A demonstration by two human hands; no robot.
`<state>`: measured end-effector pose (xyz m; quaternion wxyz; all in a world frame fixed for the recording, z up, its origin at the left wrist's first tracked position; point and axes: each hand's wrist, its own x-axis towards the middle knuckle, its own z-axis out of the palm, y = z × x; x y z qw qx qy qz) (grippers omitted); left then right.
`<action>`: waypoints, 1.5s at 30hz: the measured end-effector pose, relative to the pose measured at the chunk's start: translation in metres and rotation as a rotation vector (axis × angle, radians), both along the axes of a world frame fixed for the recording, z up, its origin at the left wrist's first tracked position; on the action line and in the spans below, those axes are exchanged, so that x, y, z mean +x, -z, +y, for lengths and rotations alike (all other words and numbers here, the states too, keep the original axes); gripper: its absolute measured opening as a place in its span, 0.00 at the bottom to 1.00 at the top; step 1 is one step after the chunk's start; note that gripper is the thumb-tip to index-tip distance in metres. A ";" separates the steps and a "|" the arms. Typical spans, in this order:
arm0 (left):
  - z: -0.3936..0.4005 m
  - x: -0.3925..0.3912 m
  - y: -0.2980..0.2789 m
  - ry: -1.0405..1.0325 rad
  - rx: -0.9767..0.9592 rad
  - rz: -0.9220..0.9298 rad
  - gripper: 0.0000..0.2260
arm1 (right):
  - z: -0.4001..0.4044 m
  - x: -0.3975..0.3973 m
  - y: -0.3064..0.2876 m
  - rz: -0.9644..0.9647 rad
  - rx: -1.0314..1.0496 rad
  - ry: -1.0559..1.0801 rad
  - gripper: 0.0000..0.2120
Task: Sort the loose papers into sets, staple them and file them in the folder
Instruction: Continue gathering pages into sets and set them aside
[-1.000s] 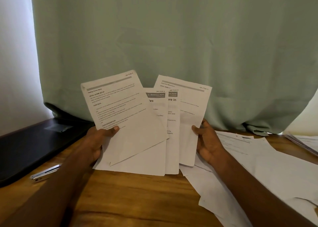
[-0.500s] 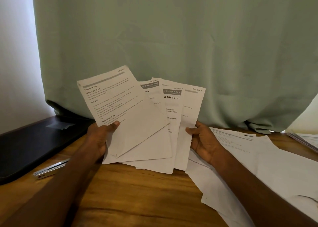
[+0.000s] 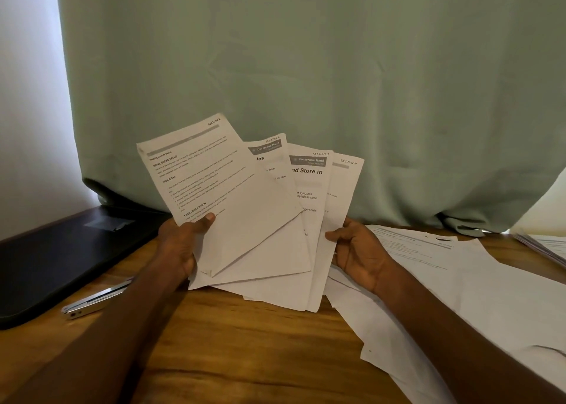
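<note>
Up front, four white printed paper sheets (image 3: 245, 213) fanned out, held above brown wooden surface (image 3: 245, 351). Left hand (image 3: 183, 244) grips fan's lower left, thumb pressed on top sheet. Right hand (image 3: 358, 250) pinches rightmost sheet's edge. More loose white papers (image 3: 459, 281) lie right; black flat folder (image 3: 55, 259) and silver metal stapler (image 3: 92, 302) left.

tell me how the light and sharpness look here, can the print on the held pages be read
Head view: dim and warm, with daylight glowing at the left wall beside the curtain; headings on the fanned pages read as Section 1 to 4, body text too small; the wide lens bends the frame edges; the stapler catches a glint; the folder stays nearly black.
</note>
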<state>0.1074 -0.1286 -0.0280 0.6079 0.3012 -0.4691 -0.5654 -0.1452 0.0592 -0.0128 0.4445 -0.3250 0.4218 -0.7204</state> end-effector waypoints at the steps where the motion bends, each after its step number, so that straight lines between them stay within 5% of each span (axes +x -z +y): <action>1: 0.000 -0.001 0.000 -0.005 0.005 -0.005 0.13 | 0.000 0.001 0.000 0.012 0.000 -0.013 0.26; 11: 0.005 -0.005 0.000 -0.005 -0.006 -0.027 0.14 | -0.002 0.001 0.002 0.037 -0.033 -0.104 0.30; 18: 0.007 -0.009 -0.003 -0.010 -0.064 -0.044 0.16 | 0.002 0.009 0.001 0.025 -0.050 -0.136 0.22; 26: 0.010 -0.006 -0.005 0.032 -0.057 -0.016 0.19 | -0.007 0.001 0.006 0.086 -0.052 0.078 0.19; 35: 0.022 -0.011 -0.010 0.414 -0.011 0.028 0.26 | -0.008 -0.005 0.005 -0.008 -0.106 0.276 0.20; 45: 0.016 -0.005 -0.012 0.276 0.027 0.026 0.23 | -0.008 -0.008 0.004 -0.038 -0.139 0.286 0.19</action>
